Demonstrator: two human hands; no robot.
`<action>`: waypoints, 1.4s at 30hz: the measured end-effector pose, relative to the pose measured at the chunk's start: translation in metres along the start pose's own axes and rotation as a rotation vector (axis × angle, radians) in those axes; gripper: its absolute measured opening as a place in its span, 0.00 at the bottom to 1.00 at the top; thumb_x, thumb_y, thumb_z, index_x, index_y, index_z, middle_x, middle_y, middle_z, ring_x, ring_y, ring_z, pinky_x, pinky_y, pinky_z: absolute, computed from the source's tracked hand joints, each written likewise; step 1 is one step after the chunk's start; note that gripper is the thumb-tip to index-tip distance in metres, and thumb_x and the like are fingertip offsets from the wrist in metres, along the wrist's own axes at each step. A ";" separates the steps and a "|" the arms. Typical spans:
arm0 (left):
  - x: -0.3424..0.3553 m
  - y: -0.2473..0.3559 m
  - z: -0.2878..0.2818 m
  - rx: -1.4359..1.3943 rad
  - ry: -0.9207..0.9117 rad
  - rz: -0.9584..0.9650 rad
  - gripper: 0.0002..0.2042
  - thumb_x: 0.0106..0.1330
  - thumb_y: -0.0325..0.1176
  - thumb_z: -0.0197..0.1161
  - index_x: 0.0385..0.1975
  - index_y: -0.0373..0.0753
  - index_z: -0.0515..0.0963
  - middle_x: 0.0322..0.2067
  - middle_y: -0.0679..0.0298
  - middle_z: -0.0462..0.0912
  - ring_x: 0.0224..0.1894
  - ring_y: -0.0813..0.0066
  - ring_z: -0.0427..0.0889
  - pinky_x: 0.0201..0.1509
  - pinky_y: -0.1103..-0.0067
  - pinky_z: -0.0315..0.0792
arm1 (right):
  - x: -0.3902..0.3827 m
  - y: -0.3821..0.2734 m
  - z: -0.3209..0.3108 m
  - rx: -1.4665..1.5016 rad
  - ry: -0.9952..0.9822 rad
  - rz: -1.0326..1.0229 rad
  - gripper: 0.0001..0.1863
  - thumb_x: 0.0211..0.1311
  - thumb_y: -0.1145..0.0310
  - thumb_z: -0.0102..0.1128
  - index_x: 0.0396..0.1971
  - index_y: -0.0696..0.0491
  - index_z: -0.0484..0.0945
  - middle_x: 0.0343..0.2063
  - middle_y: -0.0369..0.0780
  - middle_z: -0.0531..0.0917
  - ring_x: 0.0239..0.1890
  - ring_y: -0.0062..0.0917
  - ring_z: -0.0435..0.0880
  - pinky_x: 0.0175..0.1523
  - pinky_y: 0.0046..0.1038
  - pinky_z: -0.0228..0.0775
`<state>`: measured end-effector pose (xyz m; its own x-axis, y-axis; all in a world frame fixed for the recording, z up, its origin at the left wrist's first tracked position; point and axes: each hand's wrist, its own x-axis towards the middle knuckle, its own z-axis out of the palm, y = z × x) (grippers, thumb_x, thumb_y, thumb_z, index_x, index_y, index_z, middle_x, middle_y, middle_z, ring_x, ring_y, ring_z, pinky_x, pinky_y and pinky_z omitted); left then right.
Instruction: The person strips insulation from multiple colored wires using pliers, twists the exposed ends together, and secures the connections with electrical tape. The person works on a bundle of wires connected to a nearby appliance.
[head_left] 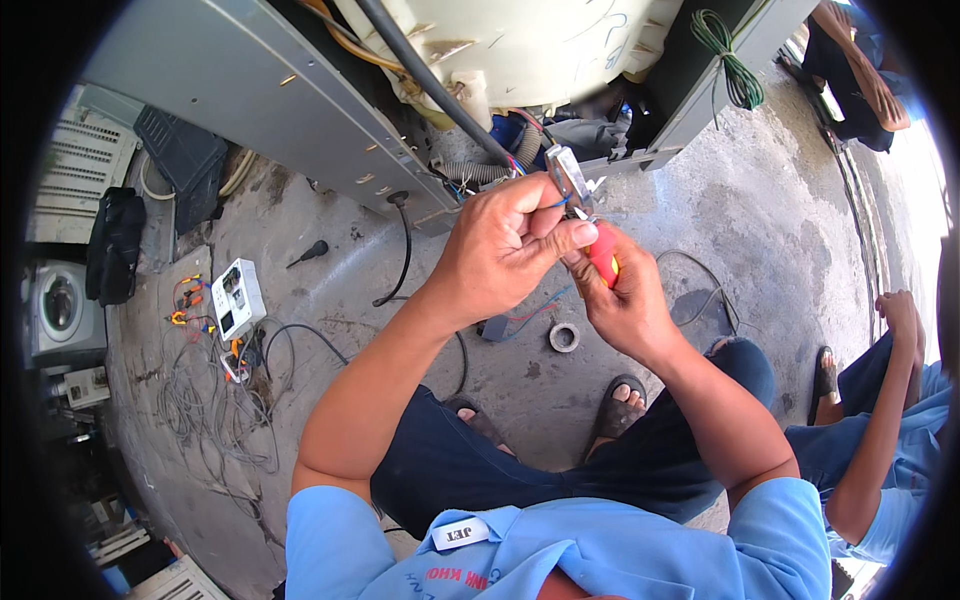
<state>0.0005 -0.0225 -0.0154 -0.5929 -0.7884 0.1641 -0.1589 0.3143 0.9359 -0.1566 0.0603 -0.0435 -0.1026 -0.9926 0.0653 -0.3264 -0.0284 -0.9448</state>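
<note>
My left hand [505, 240] is closed, thumb and fingertips pinched on a thin blue wire [561, 203] beside a small silver metal part [568, 172]. Wrapped round red-and-yellow handled pliers [605, 252], my right hand [630, 305] meets the left thumb. The jaws of the pliers are close to the wire, partly hidden by my fingers. Just beyond both hands is an opened machine with a grey metal casing [270, 90] and a large cream plastic tub [520, 45]. A thick black cable [430, 80] and a ribbed grey hose [470, 172] run near my left hand.
A metal ring [564, 337] and a small dark block with wires [493, 328] lie on the concrete floor. To the left are a white box [238, 298] and tangled cables [205, 400]. Coiled green wire [738, 75] hangs on the casing. Another person [890, 440] sits at right.
</note>
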 end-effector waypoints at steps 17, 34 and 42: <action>0.003 0.000 0.020 0.012 0.189 -0.097 0.27 0.62 0.36 0.73 0.15 0.42 0.57 0.17 0.77 0.55 0.22 0.87 0.52 0.22 0.82 0.50 | -0.007 0.012 0.016 0.008 0.194 0.083 0.13 0.59 0.77 0.61 0.45 0.59 0.77 0.36 0.53 0.81 0.40 0.51 0.82 0.45 0.40 0.74; 0.001 0.004 0.002 -0.020 0.029 -0.143 0.20 0.63 0.33 0.72 0.18 0.41 0.64 0.19 0.80 0.57 0.23 0.90 0.53 0.23 0.85 0.51 | -0.002 0.006 0.000 -0.129 0.055 -0.085 0.18 0.59 0.75 0.62 0.49 0.58 0.73 0.41 0.52 0.79 0.42 0.53 0.80 0.44 0.44 0.74; 0.001 -0.003 0.018 0.154 0.291 0.036 0.27 0.60 0.33 0.75 0.15 0.44 0.55 0.16 0.79 0.53 0.21 0.89 0.49 0.21 0.82 0.46 | -0.001 0.007 0.010 -0.020 0.212 0.125 0.13 0.66 0.67 0.60 0.46 0.59 0.74 0.34 0.48 0.80 0.37 0.42 0.83 0.35 0.39 0.73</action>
<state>-0.0138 -0.0145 -0.0232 -0.3535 -0.8862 0.2995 -0.2721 0.4037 0.8735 -0.1490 0.0598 -0.0536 -0.3379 -0.9410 0.0159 -0.3172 0.0979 -0.9433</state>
